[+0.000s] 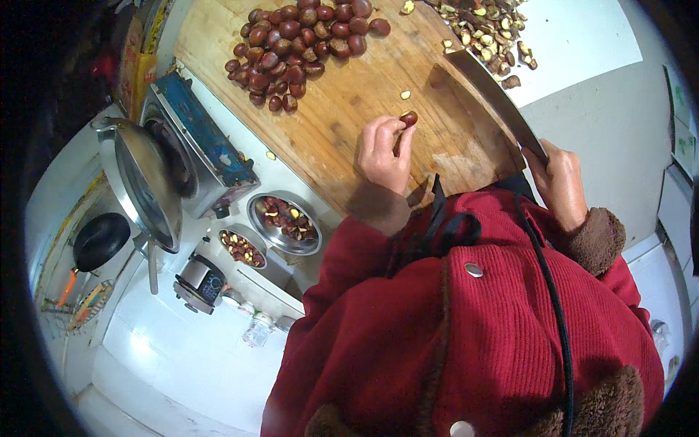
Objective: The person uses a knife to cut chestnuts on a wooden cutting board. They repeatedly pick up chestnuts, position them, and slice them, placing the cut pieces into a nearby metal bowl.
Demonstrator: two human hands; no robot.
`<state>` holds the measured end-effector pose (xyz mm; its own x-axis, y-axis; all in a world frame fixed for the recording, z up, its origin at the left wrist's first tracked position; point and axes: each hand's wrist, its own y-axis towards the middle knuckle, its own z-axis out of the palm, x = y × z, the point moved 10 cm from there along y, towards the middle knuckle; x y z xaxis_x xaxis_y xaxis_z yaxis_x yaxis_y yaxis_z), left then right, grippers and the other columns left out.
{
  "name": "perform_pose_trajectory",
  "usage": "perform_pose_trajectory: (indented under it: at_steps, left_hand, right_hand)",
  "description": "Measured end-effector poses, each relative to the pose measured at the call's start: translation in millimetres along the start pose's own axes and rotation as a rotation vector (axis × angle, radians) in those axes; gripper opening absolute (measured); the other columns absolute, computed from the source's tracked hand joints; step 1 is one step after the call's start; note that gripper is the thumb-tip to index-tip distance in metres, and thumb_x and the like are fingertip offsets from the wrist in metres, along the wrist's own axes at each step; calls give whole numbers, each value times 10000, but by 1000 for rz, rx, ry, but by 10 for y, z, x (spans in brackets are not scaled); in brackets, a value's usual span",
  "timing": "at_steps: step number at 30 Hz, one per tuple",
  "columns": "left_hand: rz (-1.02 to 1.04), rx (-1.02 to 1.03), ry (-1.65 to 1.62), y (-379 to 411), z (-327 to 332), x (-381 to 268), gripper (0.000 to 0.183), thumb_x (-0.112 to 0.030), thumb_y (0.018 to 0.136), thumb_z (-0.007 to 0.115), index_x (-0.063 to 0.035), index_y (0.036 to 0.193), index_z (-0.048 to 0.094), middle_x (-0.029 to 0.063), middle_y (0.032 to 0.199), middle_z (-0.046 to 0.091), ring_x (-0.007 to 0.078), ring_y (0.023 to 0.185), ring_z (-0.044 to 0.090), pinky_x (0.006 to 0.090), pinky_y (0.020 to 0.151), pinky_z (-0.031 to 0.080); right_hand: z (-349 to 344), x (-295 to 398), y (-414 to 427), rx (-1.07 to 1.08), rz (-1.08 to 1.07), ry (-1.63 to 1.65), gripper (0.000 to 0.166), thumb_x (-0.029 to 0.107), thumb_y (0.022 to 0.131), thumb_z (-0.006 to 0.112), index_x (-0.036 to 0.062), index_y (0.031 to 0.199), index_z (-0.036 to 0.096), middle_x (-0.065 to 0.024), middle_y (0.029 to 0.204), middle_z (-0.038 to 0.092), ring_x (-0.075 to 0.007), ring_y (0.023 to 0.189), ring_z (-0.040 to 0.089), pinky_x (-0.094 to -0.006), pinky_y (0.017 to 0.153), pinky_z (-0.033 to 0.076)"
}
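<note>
Between the thumb and fingers of my left hand [386,153] is a brown chestnut [408,118] with a pale cut edge, held over a wooden cutting board [349,131]. My right hand [560,183] grips a broad-bladed cleaver [494,101] at the board's right side; its handle is mostly hidden in the fist. A small pale piece [405,95] lies on the board just beyond the held chestnut. Farther up sits a pile of whole chestnuts [289,46]. Cut scraps of chestnut and shell [486,33] are heaped past the board's far right edge.
Left of the board stand two metal bowls of cut chestnuts, a larger bowl [315,243] and a smaller bowl [262,262]. Beyond them are a gas stove [205,139], a tilted wok [128,175], a black pan [102,242] and an electric cooker [199,281].
</note>
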<state>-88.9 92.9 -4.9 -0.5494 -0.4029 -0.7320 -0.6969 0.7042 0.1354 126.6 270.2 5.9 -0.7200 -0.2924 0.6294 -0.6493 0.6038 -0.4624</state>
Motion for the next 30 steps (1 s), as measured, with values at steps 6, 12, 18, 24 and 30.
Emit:
perform_pose_trajectory:
  at_steps: [6, 12, 18, 24, 30]
  left_hand:
    - [-7, 27, 25, 66, 13, -113, 259, 51, 785, 772, -43, 1001, 665, 115, 1014, 636, 242, 921, 643, 321, 784, 560]
    - [248, 87, 130, 57, 64, -342, 248, 35, 758, 773, -63, 970, 690, 98, 968, 640, 288, 923, 617, 376, 795, 505]
    - [296, 107, 127, 51, 40, -372, 227, 54, 763, 755, -52, 949, 680, 111, 1034, 673, 290, 953, 630, 371, 827, 515]
    - [218, 55, 80, 2, -82, -209, 230, 76, 776, 741, -39, 957, 660, 123, 1051, 702, 292, 973, 653, 377, 858, 518]
    - [219, 58, 83, 3, -136, -206, 248, 74, 783, 741, -43, 983, 653, 123, 1057, 704, 297, 982, 658, 377, 860, 526]
  right_hand:
    - [58, 35, -58, -3, -72, -10, 182, 97, 909, 642, -44, 811, 583, -309, 718, 524, -503, 696, 551, -483, 553, 453]
    - [82, -75, -68, 11, -19, 16, 185, 111, 906, 648, -42, 822, 587, -307, 722, 540, -503, 715, 565, -493, 582, 466]
    - [82, -145, -25, -31, -56, 6, 182, 105, 904, 654, -41, 817, 588, -310, 711, 536, -500, 699, 567, -483, 564, 464]
    - [122, -87, -11, -27, -94, 2, 182, 102, 907, 654, -34, 808, 584, -298, 678, 517, -495, 666, 555, -474, 541, 448]
    - [163, 2, 10, 18, -82, -14, 169, 94, 911, 642, -30, 815, 580, -296, 688, 525, -497, 673, 560, -473, 543, 450]
